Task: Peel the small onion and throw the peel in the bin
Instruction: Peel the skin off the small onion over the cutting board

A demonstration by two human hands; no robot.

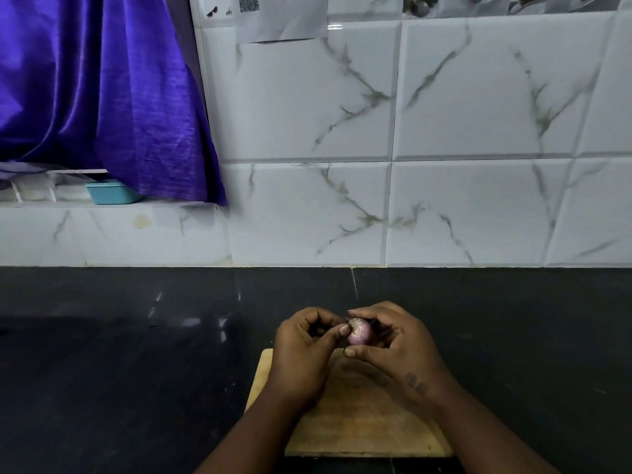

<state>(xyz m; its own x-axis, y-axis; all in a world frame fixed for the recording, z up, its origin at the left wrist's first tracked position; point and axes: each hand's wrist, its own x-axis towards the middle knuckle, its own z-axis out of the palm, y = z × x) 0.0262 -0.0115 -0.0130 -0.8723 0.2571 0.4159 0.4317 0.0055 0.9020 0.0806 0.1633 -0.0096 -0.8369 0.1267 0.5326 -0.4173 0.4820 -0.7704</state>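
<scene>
A small pinkish-purple onion with a pale rooty end is held between both hands above the far end of a wooden cutting board. My right hand grips the onion, with fingers curled over its top and the thumb under it. My left hand is curled beside it, its thumb tip touching the onion's left side. The hands hide much of the onion. No bin is in view.
The board lies on a black stone counter against a white marble-patterned tiled wall. A purple curtain hangs at the upper left over a ledge holding a small teal tub. A paper sheet is stuck on the wall.
</scene>
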